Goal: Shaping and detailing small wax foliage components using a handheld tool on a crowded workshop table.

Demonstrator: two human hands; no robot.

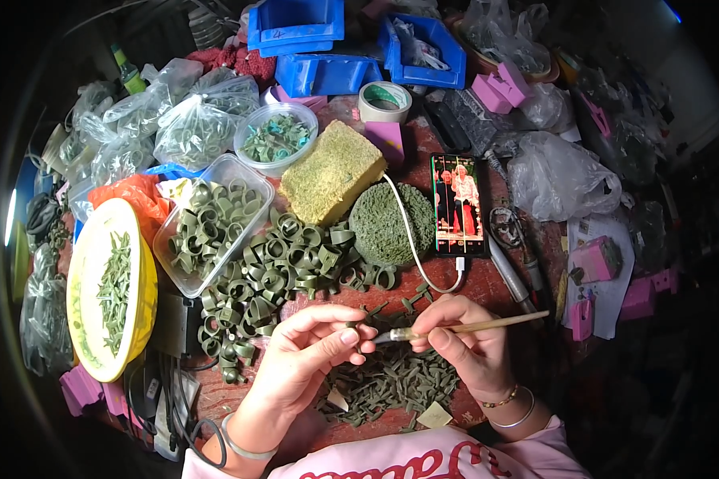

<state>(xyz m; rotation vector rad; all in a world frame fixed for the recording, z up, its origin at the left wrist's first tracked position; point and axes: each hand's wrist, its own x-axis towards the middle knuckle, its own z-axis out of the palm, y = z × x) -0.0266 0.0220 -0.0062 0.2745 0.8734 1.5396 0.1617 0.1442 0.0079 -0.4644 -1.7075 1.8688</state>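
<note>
My left hand (305,351) pinches a small dark green piece (360,327) between thumb and fingers; most of it is hidden. My right hand (470,347) grips a paintbrush (503,321) with a wooden handle and a metal ferrule. The bristle end points left and meets the fingertips of my left hand. Below both hands lies a heap of short dark green sticks (395,391) on the red tabletop. Beyond my left hand spreads a pile of olive-green ring-shaped pieces (291,259), and more fill a clear plastic tub (270,191).
A yellow oval bowl (76,295) with green sticks stands at the left. Behind the rings are a yellow sponge block (331,169), a round green pad (391,226) and a bowl of scraps (315,120). A phone (459,203) with a white cable (411,239) lies right of them.
</note>
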